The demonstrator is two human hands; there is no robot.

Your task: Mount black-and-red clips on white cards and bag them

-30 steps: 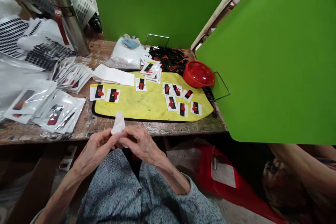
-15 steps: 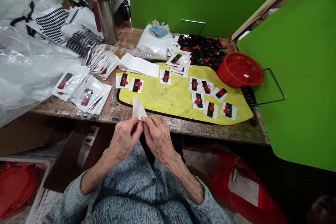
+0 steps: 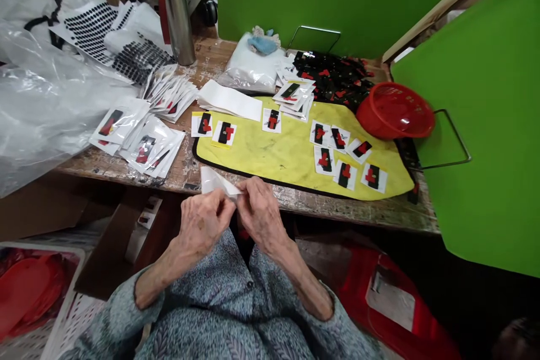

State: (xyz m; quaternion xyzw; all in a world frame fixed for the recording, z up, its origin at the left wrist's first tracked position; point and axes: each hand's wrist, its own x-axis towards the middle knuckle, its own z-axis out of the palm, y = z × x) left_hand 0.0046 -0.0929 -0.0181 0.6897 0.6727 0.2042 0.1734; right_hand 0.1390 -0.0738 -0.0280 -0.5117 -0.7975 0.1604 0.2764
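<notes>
Between my two hands, at the table's front edge, is a small white plastic bag [image 3: 215,181], partly see-through and bent at a slant. My left hand [image 3: 205,219] has its fingers closed on the bag's lower edge. The fingertips of my right hand [image 3: 259,208] pinch its right corner. What lies inside the bag, if anything, is hidden. Just beyond is a yellow mat [image 3: 270,154] with black trim. Several white cards, each with black and red pieces, lie on it, among them a left card [image 3: 224,133] and a right card [image 3: 373,178].
Filled packets [image 3: 149,146] are piled at left, near a steel flask [image 3: 179,22]. A folded white stack [image 3: 230,100] lies on the mat's back edge. Behind are a full plastic bag [image 3: 251,64], loose black and red pieces [image 3: 333,73] and a red basket [image 3: 394,112].
The white bag has tipped over to the left and now lies more slanted. My right hand has shifted slightly up and right along it; the view has also shifted a little.
</notes>
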